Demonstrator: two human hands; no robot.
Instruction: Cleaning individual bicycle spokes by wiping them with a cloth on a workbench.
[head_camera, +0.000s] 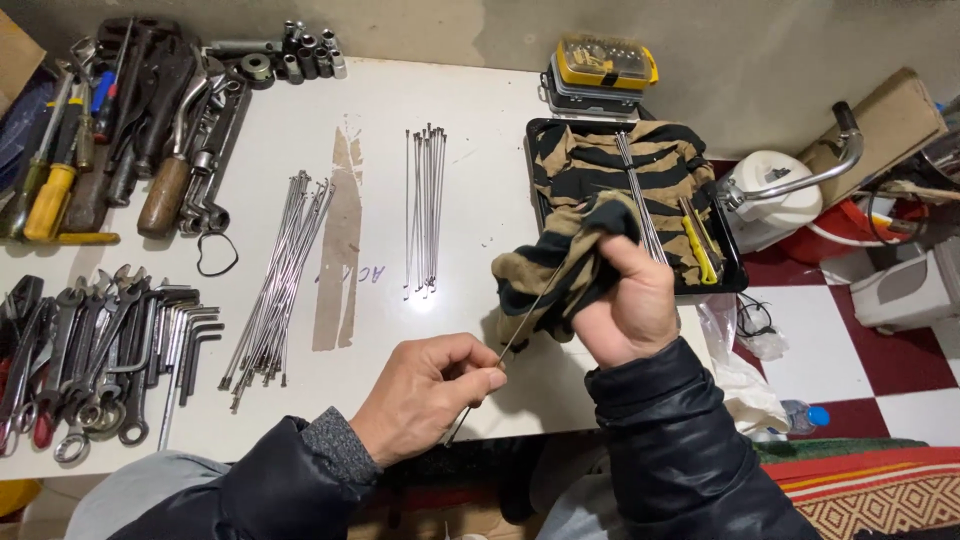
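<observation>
A white tabletop (480, 140) carries a black tray (536, 190) lined with a tan-and-black striped cloth (600, 165). Left of the tray lie a straight bundle of spokes (425, 210) and a looser slanted bundle of spokes (280, 280), with wrenches (90, 350) at the left edge. The right hand (625, 305) has its fingers closed around a bunched striped rag (545, 275) wrapped over a single spoke (520, 335). The left hand (425, 395) pinches that spoke's lower end, above the tabletop's near edge.
</observation>
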